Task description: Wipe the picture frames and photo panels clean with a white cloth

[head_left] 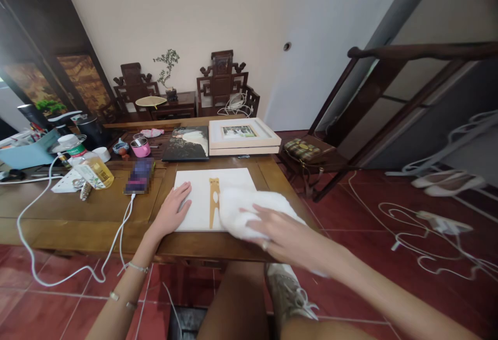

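Observation:
A white board (pixel 202 195) with a tan stand piece (pixel 213 202) on it lies flat at the near edge of the wooden table (pixel 97 210). My left hand (pixel 173 209) rests flat on the board's left edge, fingers stretched out. My right hand (pixel 282 234) presses down on a white cloth (pixel 249 208) that covers the board's right part, fingers spread over the cloth.
Behind the board lie a dark photo print (pixel 187 144) and stacked white picture frames (pixel 243 135). A blurred phone (pixel 139 175) with a white cable (pixel 70 272), a pink mug (pixel 140 147) and a bottle (pixel 91 166) sit to the left. White cables (pixel 424 236) trail on the red floor at right.

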The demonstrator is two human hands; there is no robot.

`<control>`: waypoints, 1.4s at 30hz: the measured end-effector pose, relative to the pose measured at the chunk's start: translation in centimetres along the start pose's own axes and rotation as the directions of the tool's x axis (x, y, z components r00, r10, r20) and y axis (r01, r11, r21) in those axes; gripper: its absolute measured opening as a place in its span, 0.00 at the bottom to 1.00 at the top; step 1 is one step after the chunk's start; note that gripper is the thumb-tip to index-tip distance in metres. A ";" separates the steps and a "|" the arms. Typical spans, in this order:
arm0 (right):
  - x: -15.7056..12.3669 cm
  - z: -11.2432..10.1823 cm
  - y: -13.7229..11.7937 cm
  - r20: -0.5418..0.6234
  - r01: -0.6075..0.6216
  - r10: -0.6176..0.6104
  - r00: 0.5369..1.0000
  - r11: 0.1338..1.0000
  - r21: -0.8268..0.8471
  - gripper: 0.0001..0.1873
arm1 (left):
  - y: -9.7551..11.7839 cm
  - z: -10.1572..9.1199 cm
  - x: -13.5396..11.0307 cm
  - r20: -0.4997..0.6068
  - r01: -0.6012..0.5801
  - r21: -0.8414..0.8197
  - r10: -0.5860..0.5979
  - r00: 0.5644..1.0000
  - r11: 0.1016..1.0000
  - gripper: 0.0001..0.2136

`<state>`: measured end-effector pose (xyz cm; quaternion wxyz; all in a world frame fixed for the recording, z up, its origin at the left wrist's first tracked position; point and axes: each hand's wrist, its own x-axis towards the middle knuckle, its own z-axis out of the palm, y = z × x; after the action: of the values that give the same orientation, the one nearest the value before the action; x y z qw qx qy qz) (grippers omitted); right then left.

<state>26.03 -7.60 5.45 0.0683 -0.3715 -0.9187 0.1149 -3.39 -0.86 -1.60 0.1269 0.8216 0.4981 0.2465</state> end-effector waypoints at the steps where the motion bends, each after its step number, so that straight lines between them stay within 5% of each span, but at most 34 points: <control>1: 1.4 0.1 0.9 -0.029 -0.009 0.008 1.000 1.000 -0.011 0.15 | 0.0 0.0 0.0 0.003 -0.001 -0.002 0.001 1.000 1.000 0.21; 6: 9.2 1.9 5.3 -0.208 -0.133 0.127 0.970 0.991 -0.015 0.17 | 0.0 -0.2 0.0 0.004 -0.007 -0.013 0.007 1.000 1.000 0.21; 9: 11.4 3.1 5.1 -0.270 -0.125 0.113 0.956 0.992 -0.026 0.17 | 0.1 -0.2 0.0 0.005 -0.002 -0.015 0.002 1.000 1.000 0.21; 12: 10.3 4.0 2.8 -0.259 -0.003 -0.015 0.966 0.997 -0.071 0.16 | 0.1 -0.2 0.0 0.014 0.007 -0.012 -0.007 1.000 1.000 0.21; 20: 1.6 4.8 -3.0 -0.183 0.257 -0.247 0.951 0.966 0.030 0.15 | -0.1 0.0 0.0 0.012 -0.001 0.003 0.001 1.000 1.000 0.21; 23: 2.2 4.0 -2.0 -0.179 0.204 -0.193 0.965 0.978 0.046 0.14 | 0.0 0.0 0.0 0.020 0.001 0.006 -0.002 1.000 1.000 0.21; 29: 9.9 2.3 3.3 -0.199 0.048 -0.055 0.979 0.998 -0.040 0.16 | 0.0 -0.2 0.0 0.030 0.009 -0.009 -0.008 1.000 1.000 0.21; 33: 13.0 2.2 4.4 -0.177 0.022 -0.046 0.983 0.991 -0.134 0.17 | -0.2 -0.2 0.0 0.019 0.012 -0.020 -0.011 1.000 1.000 0.21; 42: 5.4 3.4 -3.3 0.005 0.231 -0.232 0.973 0.962 -0.149 0.16 | -0.1 0.0 0.0 -0.006 0.000 -0.029 0.000 1.000 1.000 0.20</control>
<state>19.25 -6.65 3.26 0.0590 -0.2664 -0.9614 0.0353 -3.50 -0.83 -1.68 0.1374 0.8189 0.4949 0.2560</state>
